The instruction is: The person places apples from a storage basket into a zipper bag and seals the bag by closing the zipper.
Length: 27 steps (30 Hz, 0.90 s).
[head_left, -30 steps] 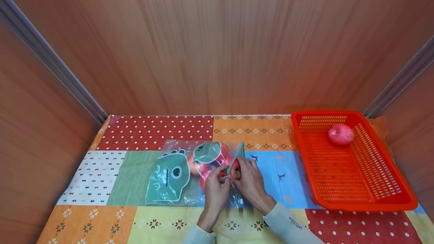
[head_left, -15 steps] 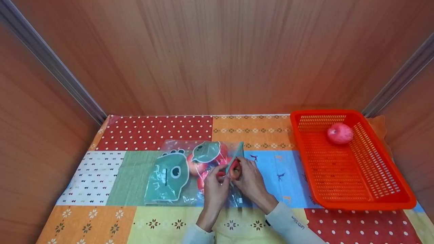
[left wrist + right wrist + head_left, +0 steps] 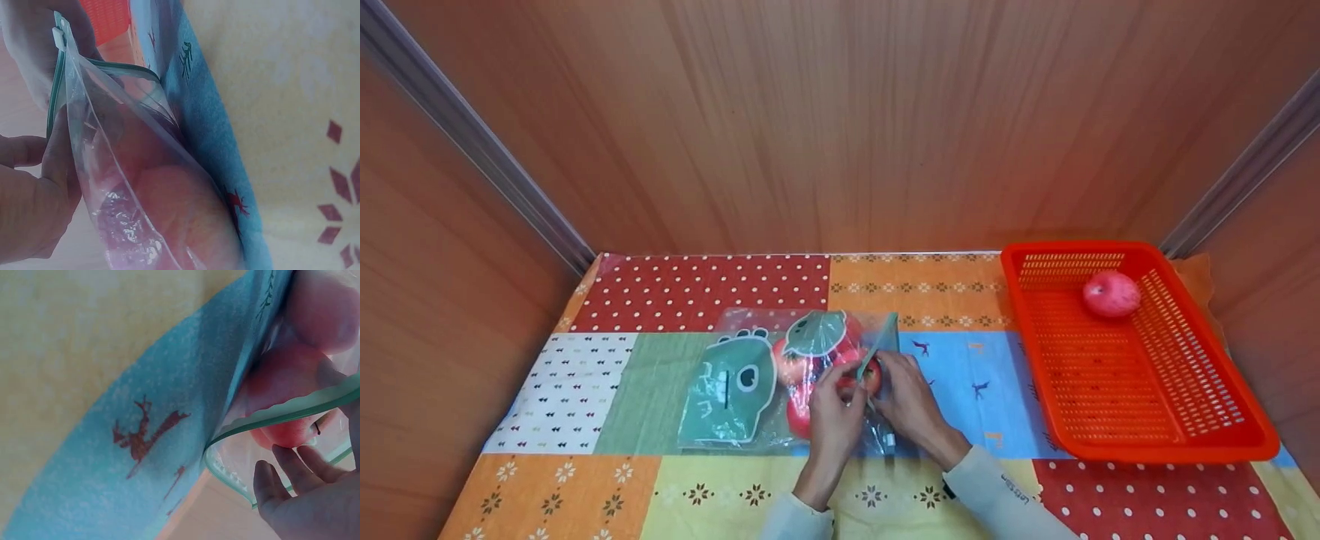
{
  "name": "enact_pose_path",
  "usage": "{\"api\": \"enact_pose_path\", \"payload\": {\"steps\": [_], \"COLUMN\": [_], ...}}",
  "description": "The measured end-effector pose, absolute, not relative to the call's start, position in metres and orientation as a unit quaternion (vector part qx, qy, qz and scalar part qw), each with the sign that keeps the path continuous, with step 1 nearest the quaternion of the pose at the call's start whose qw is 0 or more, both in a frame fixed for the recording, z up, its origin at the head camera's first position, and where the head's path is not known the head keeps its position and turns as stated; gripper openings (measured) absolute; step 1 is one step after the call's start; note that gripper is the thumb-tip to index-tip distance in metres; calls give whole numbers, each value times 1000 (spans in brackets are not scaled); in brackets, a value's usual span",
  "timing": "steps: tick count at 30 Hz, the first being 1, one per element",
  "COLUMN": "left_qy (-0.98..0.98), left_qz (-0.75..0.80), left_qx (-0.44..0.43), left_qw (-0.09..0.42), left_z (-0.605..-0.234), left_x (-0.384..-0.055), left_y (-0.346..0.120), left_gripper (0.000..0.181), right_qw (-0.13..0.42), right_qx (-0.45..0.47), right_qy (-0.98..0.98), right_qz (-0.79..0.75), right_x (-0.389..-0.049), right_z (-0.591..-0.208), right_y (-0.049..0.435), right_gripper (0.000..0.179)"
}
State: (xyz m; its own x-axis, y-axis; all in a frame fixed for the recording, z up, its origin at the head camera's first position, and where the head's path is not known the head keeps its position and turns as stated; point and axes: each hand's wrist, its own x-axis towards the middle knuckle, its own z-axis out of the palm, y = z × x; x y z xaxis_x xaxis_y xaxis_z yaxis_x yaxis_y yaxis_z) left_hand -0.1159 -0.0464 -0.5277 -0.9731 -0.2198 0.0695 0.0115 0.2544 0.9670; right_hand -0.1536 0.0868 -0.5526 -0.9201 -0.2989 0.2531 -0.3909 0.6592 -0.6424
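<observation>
A clear zip bag (image 3: 780, 424) with green cartoon prints lies on the cloth with several red apples (image 3: 799, 416) inside. My left hand (image 3: 835, 420) pinches the bag's green zip rim, as the left wrist view of that hand (image 3: 34, 208) also shows. One apple (image 3: 287, 391) sits just inside the mouth, its stem side facing out. The fingertips of my right hand (image 3: 913, 397) touch this apple at the opening; in the right wrist view the right hand (image 3: 315, 500) has its fingers extended against it. A white slider (image 3: 58, 39) sits at the rim's end.
To the right stands an orange-red plastic basket (image 3: 1054, 420) with one apple (image 3: 1111, 293) in it. A patchwork cloth (image 3: 720, 281) covers the table. Wood-grain panels (image 3: 840, 135) enclose the back and both sides.
The apple at the mouth has moved left, deeper into the bag, and the right hand's fingers no longer wrap it. Another apple has shifted toward the near left. The left hand stays at the rim.
</observation>
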Motion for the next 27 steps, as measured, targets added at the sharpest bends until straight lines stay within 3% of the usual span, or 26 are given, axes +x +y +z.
{"api": "enact_pose_path", "payload": {"steps": [7,14,27], "left_qy": [-779,-774,-777], "left_qz": [-616,-623,-619], "left_qx": [58,66,69], "left_qw": [103,90,89], "left_z": [-529,-529,-529], "left_x": [-116,-116,-115], "left_y": [-47,-47,-48], "left_gripper": [39,39,37], "right_qw": [26,-31,53], "right_qx": [212,159,174], "right_qy": [-892,-889,-939], "right_qz": [399,428,293], "right_x": [-155,-156,-140], "right_z": [-555,-552,-516], "right_y": [94,100,126], "right_gripper": [63,70,64]}}
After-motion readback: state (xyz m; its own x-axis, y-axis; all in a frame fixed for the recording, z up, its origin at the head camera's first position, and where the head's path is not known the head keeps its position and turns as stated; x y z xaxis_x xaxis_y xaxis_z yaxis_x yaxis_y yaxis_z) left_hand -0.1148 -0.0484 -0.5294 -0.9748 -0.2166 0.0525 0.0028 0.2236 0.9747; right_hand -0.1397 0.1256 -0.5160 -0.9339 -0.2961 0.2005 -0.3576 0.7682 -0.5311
